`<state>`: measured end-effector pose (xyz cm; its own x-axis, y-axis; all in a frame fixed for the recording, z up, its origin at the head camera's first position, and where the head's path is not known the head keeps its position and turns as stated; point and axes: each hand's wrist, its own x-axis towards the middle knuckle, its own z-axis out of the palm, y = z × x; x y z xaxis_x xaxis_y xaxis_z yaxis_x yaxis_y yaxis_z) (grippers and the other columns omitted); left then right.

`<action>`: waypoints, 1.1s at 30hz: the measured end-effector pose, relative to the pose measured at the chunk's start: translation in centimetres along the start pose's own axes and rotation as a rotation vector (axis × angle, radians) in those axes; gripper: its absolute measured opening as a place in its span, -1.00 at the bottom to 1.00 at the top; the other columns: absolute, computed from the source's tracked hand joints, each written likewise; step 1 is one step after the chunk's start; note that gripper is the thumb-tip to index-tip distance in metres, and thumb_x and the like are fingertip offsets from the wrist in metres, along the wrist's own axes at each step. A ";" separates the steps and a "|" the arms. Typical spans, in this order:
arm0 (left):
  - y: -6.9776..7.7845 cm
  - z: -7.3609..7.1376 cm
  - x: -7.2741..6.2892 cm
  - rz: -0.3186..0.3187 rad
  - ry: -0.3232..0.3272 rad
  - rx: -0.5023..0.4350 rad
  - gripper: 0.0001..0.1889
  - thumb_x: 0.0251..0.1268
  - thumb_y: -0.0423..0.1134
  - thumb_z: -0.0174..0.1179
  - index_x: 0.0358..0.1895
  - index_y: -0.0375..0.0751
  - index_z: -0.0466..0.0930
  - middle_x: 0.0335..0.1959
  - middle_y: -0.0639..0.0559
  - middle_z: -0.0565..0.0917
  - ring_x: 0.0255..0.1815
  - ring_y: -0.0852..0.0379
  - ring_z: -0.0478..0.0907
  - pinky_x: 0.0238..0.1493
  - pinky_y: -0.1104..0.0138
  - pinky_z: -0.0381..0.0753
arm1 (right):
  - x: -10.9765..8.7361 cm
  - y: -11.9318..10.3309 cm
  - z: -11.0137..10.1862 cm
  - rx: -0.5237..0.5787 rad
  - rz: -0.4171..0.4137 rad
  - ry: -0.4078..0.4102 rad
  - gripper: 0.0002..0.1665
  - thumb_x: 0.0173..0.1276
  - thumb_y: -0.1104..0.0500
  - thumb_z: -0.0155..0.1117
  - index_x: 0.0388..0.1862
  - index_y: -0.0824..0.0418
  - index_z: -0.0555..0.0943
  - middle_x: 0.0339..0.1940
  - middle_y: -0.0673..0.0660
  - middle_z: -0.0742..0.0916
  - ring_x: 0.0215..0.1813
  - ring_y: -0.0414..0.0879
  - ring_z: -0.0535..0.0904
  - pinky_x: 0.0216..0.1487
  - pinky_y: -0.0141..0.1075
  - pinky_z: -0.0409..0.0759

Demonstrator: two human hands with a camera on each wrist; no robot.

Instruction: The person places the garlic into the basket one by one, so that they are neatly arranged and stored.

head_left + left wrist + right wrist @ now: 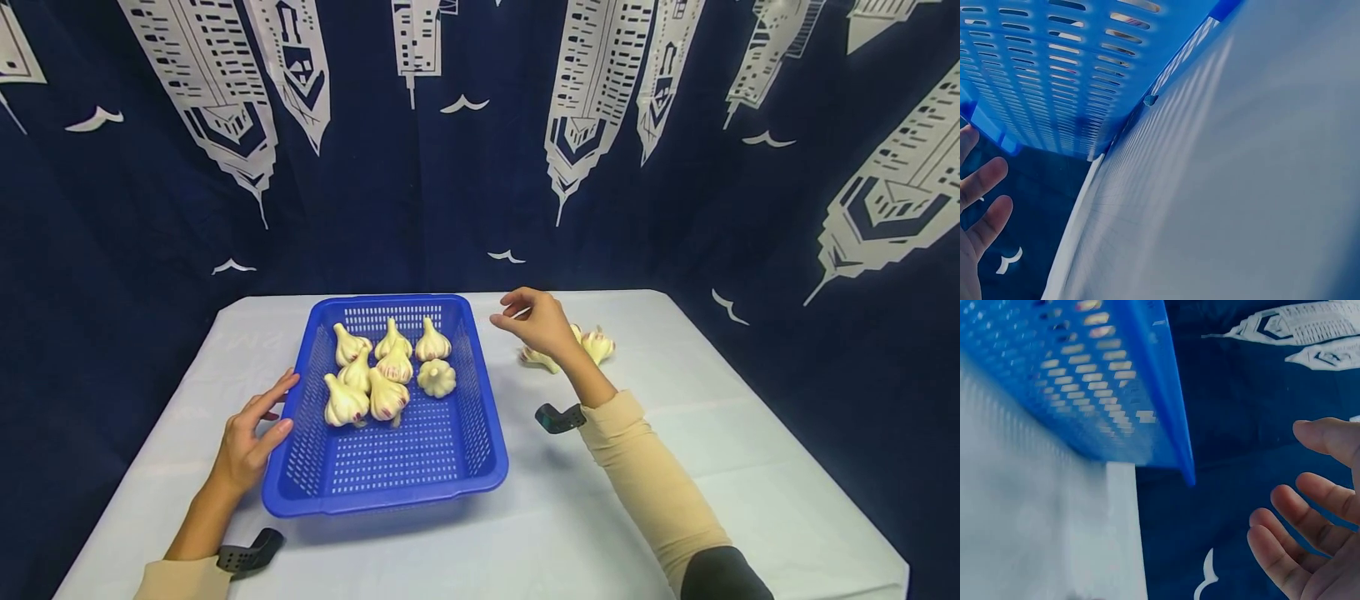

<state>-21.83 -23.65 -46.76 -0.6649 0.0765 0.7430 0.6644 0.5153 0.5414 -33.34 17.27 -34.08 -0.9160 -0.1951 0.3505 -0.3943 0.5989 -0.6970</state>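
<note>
A blue perforated plastic basket (393, 496) stands on the white table, with several garlic bulbs (389, 394) lying inside, mostly toward its far and left parts. My left hand (243, 446) touches the basket's left rim, fingers extended along it and thumb apart. To the right of the basket, my right hand (542, 321) hovers above the table with its fingers loosely bent and nothing in them. Just beyond and below the right forearm lie a few more garlic bulbs (597, 345), partly hidden by that hand and wrist. In the right wrist view the basket's side (1094, 381) is near the empty fingers (1291, 512).
A white cloth covers the table (585, 517). Behind it hangs a dark blue curtain (420, 225) printed with white buildings and birds. Each wrist carries a black band-mounted device, such as the right one (558, 418).
</note>
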 end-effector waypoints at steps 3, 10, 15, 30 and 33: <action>0.0 -0.1 0.0 -0.001 -0.001 0.004 -0.38 0.03 -0.41 0.07 0.31 -0.33 0.49 0.31 -0.28 0.49 0.05 0.46 0.44 -0.13 0.49 0.37 | 0.0 0.9 -0.4 -0.004 0.024 0.020 -0.59 0.21 0.10 0.46 -0.05 0.32 0.65 -0.20 0.23 0.75 -0.14 0.13 0.70 -0.07 -0.10 0.64; 0.0 0.0 -0.2 0.007 0.007 -0.002 -0.38 0.02 -0.42 0.09 0.29 -0.34 0.51 0.30 -0.27 0.49 0.05 0.43 0.45 -0.13 0.49 0.37 | 0.0 3.5 -1.0 -0.050 0.060 -0.043 -0.51 0.24 0.09 0.44 0.05 0.35 0.61 -0.03 0.33 0.70 -0.03 0.20 0.65 0.05 -0.05 0.58; 0.0 0.0 0.0 0.006 0.001 -0.001 -0.38 0.02 -0.41 0.08 0.30 -0.33 0.50 0.31 -0.27 0.49 0.05 0.43 0.45 -0.12 0.51 0.36 | -0.1 5.2 -1.3 -0.086 0.104 -0.050 -0.46 0.25 0.08 0.43 0.11 0.36 0.58 0.05 0.35 0.67 0.01 0.20 0.63 0.09 -0.03 0.55; 0.1 0.0 -0.1 0.000 0.002 -0.002 -0.38 0.02 -0.42 0.08 0.30 -0.32 0.50 0.31 -0.27 0.49 0.06 0.44 0.45 -0.11 0.49 0.37 | -0.6 9.3 -1.0 -0.165 0.173 -0.040 -0.35 0.25 0.12 0.39 0.20 0.50 0.48 0.19 0.54 0.55 0.16 0.34 0.50 0.16 0.12 0.45; 0.1 0.0 0.0 -0.003 0.002 -0.005 -0.38 0.03 -0.42 0.08 0.30 -0.32 0.50 0.31 -0.26 0.49 0.06 0.43 0.45 -0.11 0.48 0.36 | -0.6 10.0 -0.8 -0.187 0.171 -0.037 -0.33 0.24 0.12 0.42 0.20 0.52 0.48 0.10 0.54 0.59 0.10 0.33 0.52 0.14 0.11 0.46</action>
<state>-21.75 -23.58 -46.75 -0.6664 0.0733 0.7420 0.6638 0.5115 0.5457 -36.62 23.98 -40.74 -0.9716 -0.1054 0.2119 -0.2164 0.7584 -0.6149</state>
